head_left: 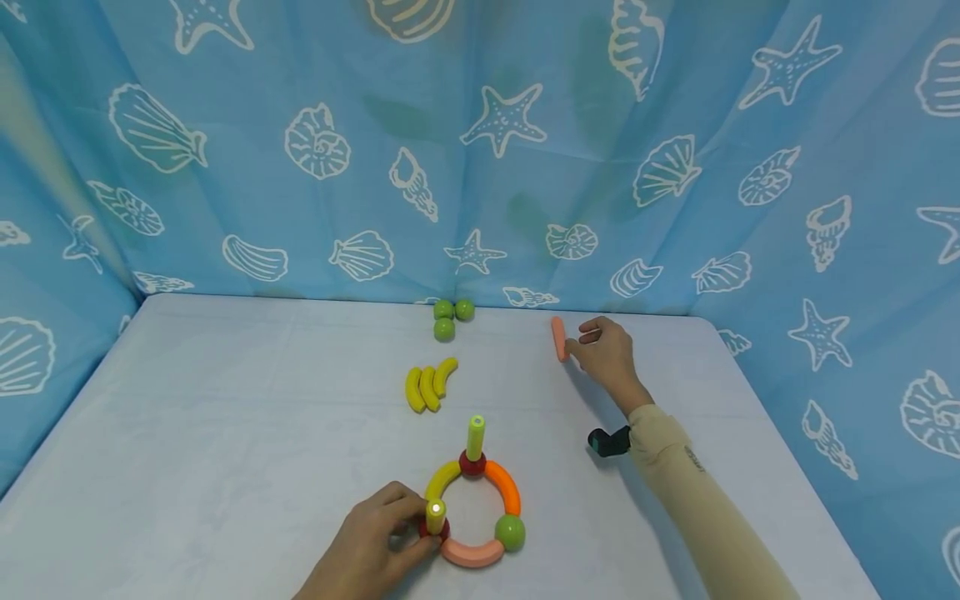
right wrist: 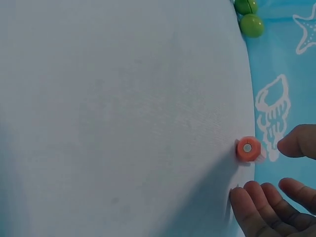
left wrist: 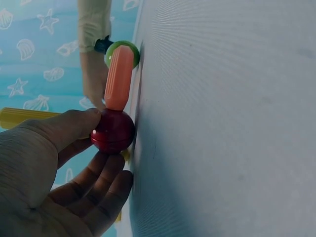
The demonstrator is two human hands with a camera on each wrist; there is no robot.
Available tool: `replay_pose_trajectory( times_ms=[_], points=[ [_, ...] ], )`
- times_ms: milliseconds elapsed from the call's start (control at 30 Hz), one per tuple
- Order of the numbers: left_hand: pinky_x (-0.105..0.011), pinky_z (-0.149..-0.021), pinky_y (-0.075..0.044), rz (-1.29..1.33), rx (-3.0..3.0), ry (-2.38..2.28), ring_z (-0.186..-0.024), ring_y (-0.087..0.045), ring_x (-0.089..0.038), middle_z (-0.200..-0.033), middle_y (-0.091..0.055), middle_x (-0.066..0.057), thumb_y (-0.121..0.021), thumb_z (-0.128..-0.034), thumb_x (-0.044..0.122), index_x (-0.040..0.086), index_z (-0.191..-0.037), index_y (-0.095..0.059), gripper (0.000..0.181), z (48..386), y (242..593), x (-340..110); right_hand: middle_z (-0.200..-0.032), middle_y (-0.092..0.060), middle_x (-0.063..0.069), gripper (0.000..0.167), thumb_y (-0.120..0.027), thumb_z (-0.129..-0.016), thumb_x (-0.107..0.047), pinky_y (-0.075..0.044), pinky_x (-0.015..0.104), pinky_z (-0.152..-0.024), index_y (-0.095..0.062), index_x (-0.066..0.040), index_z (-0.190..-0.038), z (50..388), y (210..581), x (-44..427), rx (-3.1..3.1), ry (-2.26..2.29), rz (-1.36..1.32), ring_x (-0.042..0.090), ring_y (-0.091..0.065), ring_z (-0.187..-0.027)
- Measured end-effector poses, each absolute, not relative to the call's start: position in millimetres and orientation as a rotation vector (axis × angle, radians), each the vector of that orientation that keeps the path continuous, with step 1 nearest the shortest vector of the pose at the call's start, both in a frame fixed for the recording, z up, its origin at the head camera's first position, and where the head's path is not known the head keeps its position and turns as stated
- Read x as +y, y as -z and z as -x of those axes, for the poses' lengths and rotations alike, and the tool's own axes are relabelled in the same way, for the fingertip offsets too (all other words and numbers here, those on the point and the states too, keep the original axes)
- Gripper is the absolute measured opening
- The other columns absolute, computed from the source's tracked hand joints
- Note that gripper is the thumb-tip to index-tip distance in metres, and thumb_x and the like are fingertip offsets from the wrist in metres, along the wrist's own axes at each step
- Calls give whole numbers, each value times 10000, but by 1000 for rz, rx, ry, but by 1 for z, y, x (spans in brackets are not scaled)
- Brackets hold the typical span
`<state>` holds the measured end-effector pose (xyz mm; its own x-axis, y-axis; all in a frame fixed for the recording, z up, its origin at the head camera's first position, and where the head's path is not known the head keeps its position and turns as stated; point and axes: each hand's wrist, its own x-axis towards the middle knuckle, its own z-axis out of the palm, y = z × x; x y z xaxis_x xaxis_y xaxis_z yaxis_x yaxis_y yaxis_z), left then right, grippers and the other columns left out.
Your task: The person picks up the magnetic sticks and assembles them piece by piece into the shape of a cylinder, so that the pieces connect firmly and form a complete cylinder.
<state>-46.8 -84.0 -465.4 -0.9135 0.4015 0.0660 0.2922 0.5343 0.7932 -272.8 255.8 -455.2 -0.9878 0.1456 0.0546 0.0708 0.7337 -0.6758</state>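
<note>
At the near middle of the table lies a ring of curved sticks and balls: a yellow curved stick (head_left: 443,479), an orange one (head_left: 504,487), a pink one (head_left: 472,555), a green ball (head_left: 510,532) and two dark red balls. A yellow-green stick (head_left: 476,437) stands upright on the far red ball (head_left: 472,463). The near red ball (left wrist: 113,131), topped by another upright stick (head_left: 436,518), is pinched between thumb and fingers of my left hand (head_left: 375,537). Thumb and fingers spread, my right hand (head_left: 609,357) is beside a straight pink stick (head_left: 558,337), seen end-on in the right wrist view.
Several yellow curved sticks (head_left: 428,388) lie together beyond the ring. Three green balls (head_left: 444,330) sit near the table's back edge. A blue shell-patterned curtain (head_left: 420,108) rises behind the white table (head_left: 225,433). A dark device (head_left: 611,442) is at the right wrist.
</note>
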Motion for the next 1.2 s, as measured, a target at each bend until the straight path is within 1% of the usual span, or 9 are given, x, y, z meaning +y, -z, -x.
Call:
replay_pose_trajectory(
  times_ms=[300, 467, 567, 800, 933, 1033, 1200],
  points=[
    [-232, -711, -535, -600, 2648, -1325, -809, -560, -19, -955, -558, 160, -811, -848, 178, 200, -1006, -733, 177, 47, 464, -84, -1036, -626, 185, 429, -706, -918, -252, -551, 338, -643, -581, 45, -1203, 288, 451, 248, -2929, -1062, 277, 261, -658, -741],
    [-229, -712, -535, -597, 2652, -1330, -807, -561, -22, -951, -559, 159, -806, -850, 167, 196, -1012, -733, 180, 47, 465, -84, -1019, -595, 172, 480, -711, -913, -311, -532, 335, -663, -559, 41, -1200, 295, 448, 243, -2990, -1044, 349, 258, -618, -774],
    [-228, -714, -534, -594, 2646, -1330, -811, -557, -20, -952, -558, 163, -807, -850, 168, 201, -1014, -732, 183, 47, 465, -83, -989, -600, 169, 500, -723, -896, -335, -520, 331, -657, -576, 52, -1177, 300, 448, 242, -3014, -993, 342, 255, -610, -782],
    [-229, -731, -539, -615, 2648, -1341, -824, -570, -25, -965, -563, 157, -804, -852, 154, 185, -1030, -734, 194, 47, 464, -82, -919, -640, 162, 399, -749, -851, -255, -510, 302, -614, -650, 50, -1089, 306, 447, 244, -3042, -919, 352, 237, -612, -745],
    [-226, -728, -537, -602, 2657, -1330, -819, -564, -25, -958, -560, 161, -807, -848, 158, 184, -1034, -736, 201, 47, 463, -82, -952, -649, 170, 391, -769, -824, -219, -514, 291, -593, -675, 53, -1088, 308, 446, 245, -3042, -929, 349, 239, -615, -747],
    [-226, -724, -535, -590, 2662, -1321, -812, -559, -25, -951, -557, 162, -806, -848, 161, 189, -1024, -737, 190, 47, 463, -82, -989, -651, 173, 399, -780, -809, -201, -519, 293, -601, -686, 50, -1103, 309, 447, 244, -3045, -940, 348, 249, -617, -775],
    [-226, -717, -533, -581, 2667, -1315, -804, -555, -25, -947, -554, 162, -801, -851, 161, 194, -1012, -737, 176, 46, 464, -83, -1023, -643, 174, 394, -772, -829, -196, -520, 300, -640, -683, 48, -1126, 311, 448, 242, -3065, -953, 359, 260, -601, -845]
  ],
)
